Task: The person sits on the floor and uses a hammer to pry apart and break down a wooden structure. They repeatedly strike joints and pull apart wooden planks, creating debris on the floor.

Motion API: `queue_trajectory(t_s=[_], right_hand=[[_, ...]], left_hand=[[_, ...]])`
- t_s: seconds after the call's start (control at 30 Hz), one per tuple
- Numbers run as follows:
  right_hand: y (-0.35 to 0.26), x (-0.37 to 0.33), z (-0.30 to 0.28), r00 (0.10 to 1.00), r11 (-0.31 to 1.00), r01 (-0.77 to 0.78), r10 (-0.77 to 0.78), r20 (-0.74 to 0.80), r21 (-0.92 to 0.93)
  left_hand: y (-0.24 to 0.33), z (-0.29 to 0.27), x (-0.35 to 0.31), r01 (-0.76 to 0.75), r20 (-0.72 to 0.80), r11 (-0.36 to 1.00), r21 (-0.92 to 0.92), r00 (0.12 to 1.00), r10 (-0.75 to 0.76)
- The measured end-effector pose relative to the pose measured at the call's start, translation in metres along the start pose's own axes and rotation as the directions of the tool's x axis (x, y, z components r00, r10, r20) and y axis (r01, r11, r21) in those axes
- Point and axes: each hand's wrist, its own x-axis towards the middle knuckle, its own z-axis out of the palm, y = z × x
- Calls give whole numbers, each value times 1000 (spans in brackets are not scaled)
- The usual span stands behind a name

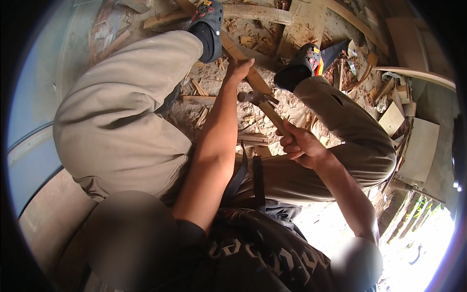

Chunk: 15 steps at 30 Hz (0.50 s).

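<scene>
My left hand (239,70) is closed around a long wooden strip (259,81), which slants from between my feet toward my right knee. In my right hand (302,145) is a claw hammer (273,118), gripped by its wooden handle. The hammer's dark metal head lies at the near end of the strip, its round face to the left and its claw to the right. Whether the head touches the wood, I cannot tell. No nail can be made out there.
Wood scraps and chips litter the dirt floor (219,80). My shoes (208,24) stand on either side of the strip. Longer boards (301,29) lie beyond, with offcuts and a pale panel (419,148) at the right. A bluish wall (36,107) rises on the left.
</scene>
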Motion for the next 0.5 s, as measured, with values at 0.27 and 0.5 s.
queue_trajectory(t_s=[0.27, 0.5], right_hand=[[25, -49, -17, 833, -332, 82, -495, 247, -940], [11, -91, -23, 748, -149, 182, -621, 235, -972]], left_hand=[[-46, 8, 4, -87, -194, 936, 340, 968, 161], [-22, 41, 0, 76, -287, 903, 423, 957, 53]])
